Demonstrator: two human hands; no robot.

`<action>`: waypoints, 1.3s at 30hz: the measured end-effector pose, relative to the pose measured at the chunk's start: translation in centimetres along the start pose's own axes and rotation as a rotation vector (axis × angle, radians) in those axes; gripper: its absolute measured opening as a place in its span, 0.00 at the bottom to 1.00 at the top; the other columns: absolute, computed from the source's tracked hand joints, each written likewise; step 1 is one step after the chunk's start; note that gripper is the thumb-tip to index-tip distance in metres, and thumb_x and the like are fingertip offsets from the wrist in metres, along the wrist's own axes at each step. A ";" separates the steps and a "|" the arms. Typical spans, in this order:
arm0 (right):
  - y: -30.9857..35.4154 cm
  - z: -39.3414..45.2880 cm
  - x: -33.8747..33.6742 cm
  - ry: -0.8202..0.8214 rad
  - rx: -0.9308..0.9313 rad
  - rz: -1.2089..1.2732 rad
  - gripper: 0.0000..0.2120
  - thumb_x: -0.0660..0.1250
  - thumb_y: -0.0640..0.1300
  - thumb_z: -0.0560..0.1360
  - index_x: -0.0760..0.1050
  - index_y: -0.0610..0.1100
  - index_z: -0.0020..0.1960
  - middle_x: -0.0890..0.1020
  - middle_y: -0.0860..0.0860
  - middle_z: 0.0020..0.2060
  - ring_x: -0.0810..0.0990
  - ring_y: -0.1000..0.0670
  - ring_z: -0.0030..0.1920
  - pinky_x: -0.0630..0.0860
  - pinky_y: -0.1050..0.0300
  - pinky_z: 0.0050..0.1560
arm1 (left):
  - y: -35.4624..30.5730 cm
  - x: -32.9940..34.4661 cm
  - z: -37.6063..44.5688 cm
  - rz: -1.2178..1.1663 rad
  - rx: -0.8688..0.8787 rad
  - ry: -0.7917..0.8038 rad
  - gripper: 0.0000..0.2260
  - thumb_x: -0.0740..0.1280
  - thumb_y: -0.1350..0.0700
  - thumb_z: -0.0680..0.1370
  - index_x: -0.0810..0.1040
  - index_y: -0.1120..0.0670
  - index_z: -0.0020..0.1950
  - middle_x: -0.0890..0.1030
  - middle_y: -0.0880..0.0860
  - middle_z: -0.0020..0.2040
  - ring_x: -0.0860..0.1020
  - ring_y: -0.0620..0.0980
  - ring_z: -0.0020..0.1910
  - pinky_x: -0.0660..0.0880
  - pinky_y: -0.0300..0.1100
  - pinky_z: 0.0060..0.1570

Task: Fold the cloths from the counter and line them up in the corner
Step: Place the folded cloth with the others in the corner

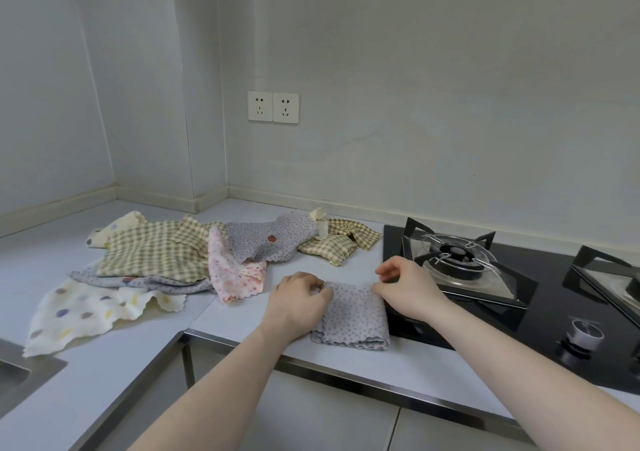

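Note:
A folded grey cloth with small dots point(353, 315) lies on the counter point(242, 315) near its front edge, beside the hob. My left hand point(301, 298) pinches its far left corner. My right hand point(405, 287) pinches its far right corner, fingers curled. Behind and to the left lies a loose heap: a green checked cloth point(156, 253), a pink flowered cloth point(228, 274), a grey flowered cloth point(266, 242), a second green checked cloth point(339, 242), and a cream cloth with coloured dots point(83, 308). The counter's corner point(207, 204) is behind the heap.
A black gas hob point(519, 298) with burner grates and a knob point(585, 336) sits right of the folded cloth. A sink edge point(20, 374) shows at the lower left. Two wall sockets point(273, 107) are above the corner.

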State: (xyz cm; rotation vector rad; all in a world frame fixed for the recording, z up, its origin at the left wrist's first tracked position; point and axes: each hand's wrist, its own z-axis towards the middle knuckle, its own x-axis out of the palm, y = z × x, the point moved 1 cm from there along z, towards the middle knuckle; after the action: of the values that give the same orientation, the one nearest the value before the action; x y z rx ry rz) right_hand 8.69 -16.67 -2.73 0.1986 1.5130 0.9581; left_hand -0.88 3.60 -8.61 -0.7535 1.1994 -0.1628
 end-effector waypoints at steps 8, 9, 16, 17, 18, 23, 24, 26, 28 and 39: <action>-1.5 0.1 0.9 0.153 0.157 0.147 0.28 0.77 0.50 0.72 0.76 0.46 0.70 0.81 0.51 0.62 0.78 0.50 0.62 0.71 0.58 0.60 | 0.1 -0.3 -0.4 -0.183 0.015 -0.012 0.07 0.72 0.44 0.73 0.76 0.43 0.45 0.82 0.42 0.44 0.80 0.48 0.50 0.77 0.48 0.57; -1.3 0.1 0.9 0.166 0.159 0.162 0.28 0.78 0.49 0.72 0.77 0.45 0.70 0.80 0.50 0.63 0.77 0.50 0.62 0.71 0.58 0.60 | 0.1 -0.3 -0.4 -0.274 0.015 -0.019 0.07 0.73 0.45 0.71 0.76 0.43 0.44 0.83 0.44 0.42 0.81 0.48 0.47 0.78 0.49 0.55; -0.7 -0.6 0.7 0.108 0.141 0.376 0.12 0.77 0.40 0.72 0.81 0.45 0.54 0.84 0.48 0.47 0.79 0.53 0.38 0.71 0.61 0.29 | 0.0 -1.2 -1.5 -0.527 0.118 -0.097 0.06 0.73 0.60 0.78 0.80 0.51 0.52 0.84 0.50 0.48 0.69 0.43 0.29 0.70 0.34 0.34; -0.8 -0.8 0.7 0.087 0.122 0.405 0.10 0.77 0.38 0.73 0.81 0.45 0.52 0.84 0.47 0.45 0.80 0.53 0.34 0.72 0.61 0.28 | 0.0 -1.4 -1.5 -0.517 0.130 -0.104 0.07 0.72 0.61 0.78 0.81 0.50 0.52 0.84 0.49 0.49 0.69 0.43 0.28 0.71 0.35 0.34; -0.8 -1.1 0.9 0.073 0.104 0.433 0.09 0.75 0.37 0.74 0.81 0.44 0.52 0.84 0.46 0.45 0.81 0.53 0.33 0.73 0.62 0.28 | 0.2 -1.5 -1.5 -0.510 0.130 -0.110 0.08 0.71 0.63 0.78 0.82 0.50 0.52 0.84 0.47 0.50 0.70 0.43 0.27 0.72 0.36 0.34; -1.0 -2.3 1.4 0.019 0.018 0.502 0.06 0.71 0.32 0.76 0.80 0.40 0.50 0.85 0.42 0.46 0.88 0.44 0.41 0.85 0.53 0.37 | 0.0 -1.7 -1.9 -0.554 0.055 -0.098 0.09 0.65 0.68 0.79 0.82 0.57 0.50 0.85 0.51 0.41 0.82 0.45 0.30 0.76 0.39 0.34; -1.2 -2.4 1.5 0.008 -0.008 0.473 0.06 0.71 0.32 0.75 0.81 0.41 0.49 0.86 0.44 0.44 0.88 0.44 0.41 0.86 0.50 0.40 | -0.1 -1.7 -2.0 -0.564 0.050 -0.092 0.08 0.66 0.68 0.79 0.82 0.57 0.50 0.86 0.50 0.39 0.81 0.44 0.30 0.76 0.40 0.34; -1.5 -2.6 1.6 -0.012 -0.077 0.382 0.07 0.72 0.34 0.74 0.82 0.45 0.46 0.86 0.49 0.43 0.87 0.47 0.41 0.86 0.49 0.46 | 0.0 -1.6 -1.9 -0.572 0.046 -0.081 0.08 0.67 0.67 0.78 0.82 0.56 0.49 0.87 0.48 0.40 0.82 0.48 0.34 0.78 0.44 0.39; -1.8 -3.1 1.6 -0.015 -0.146 0.260 0.08 0.73 0.37 0.73 0.82 0.50 0.45 0.86 0.53 0.43 0.86 0.55 0.43 0.84 0.54 0.49 | 0.0 -1.5 -1.7 -0.553 0.043 -0.078 0.10 0.66 0.67 0.77 0.82 0.54 0.46 0.87 0.47 0.47 0.85 0.55 0.44 0.81 0.51 0.49; -3.3 -4.6 2.2 0.004 -0.361 0.014 0.05 0.69 0.44 0.72 0.81 0.54 0.44 0.84 0.61 0.46 0.78 0.59 0.52 0.77 0.54 0.57 | -0.3 -1.1 -1.6 -0.410 0.034 -0.084 0.12 0.63 0.61 0.75 0.79 0.55 0.33 0.85 0.48 0.46 0.81 0.47 0.48 0.73 0.41 0.47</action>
State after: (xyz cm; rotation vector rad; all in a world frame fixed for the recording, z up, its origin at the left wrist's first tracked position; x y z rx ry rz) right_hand 5.46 -19.43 -7.06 -0.0525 1.3172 1.2242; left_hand -2.64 3.18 -7.79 -0.9607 0.9496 -0.4840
